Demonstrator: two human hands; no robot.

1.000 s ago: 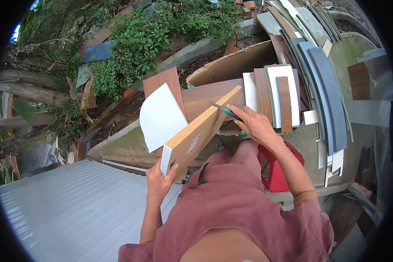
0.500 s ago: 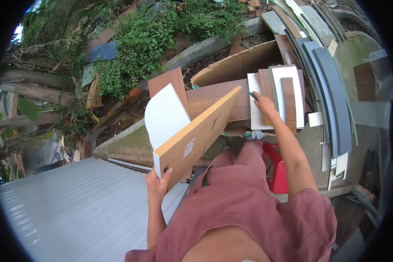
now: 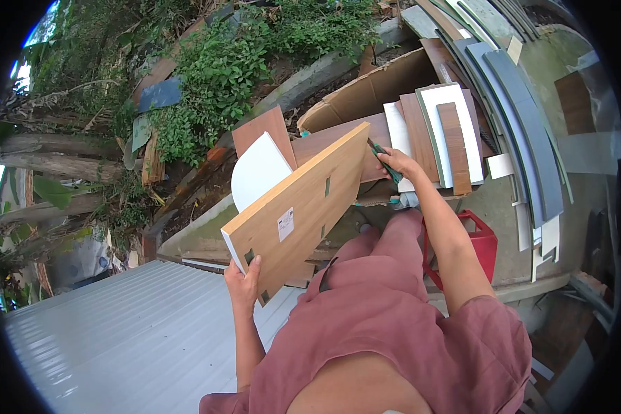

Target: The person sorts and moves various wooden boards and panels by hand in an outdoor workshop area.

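A wood-grain panel (image 3: 303, 214) with a small white label and dark slots is held tilted on its edge. My left hand (image 3: 243, 279) grips its near lower corner, thumb on the wood face. Closed around a dark green-handled tool (image 3: 386, 164), my right hand (image 3: 401, 165) is beside the panel's far end. The tool's narrow tip points at that end; whether it touches cannot be made out. Behind the panel a white rounded board (image 3: 259, 169) leans by a reddish-brown board (image 3: 265, 131).
Stacked brown and white boards (image 3: 421, 131) lie right of the panel, near an open cardboard box (image 3: 366, 96). A red plastic stool (image 3: 479, 245) stands by my legs. Long grey strips (image 3: 524, 131) are at the right, corrugated metal sheeting (image 3: 138, 331) at the lower left.
The panel has turned so more of its wood face shows. My right hand has moved slightly left and down, away from the stacked boards, and more of the green tool shows.
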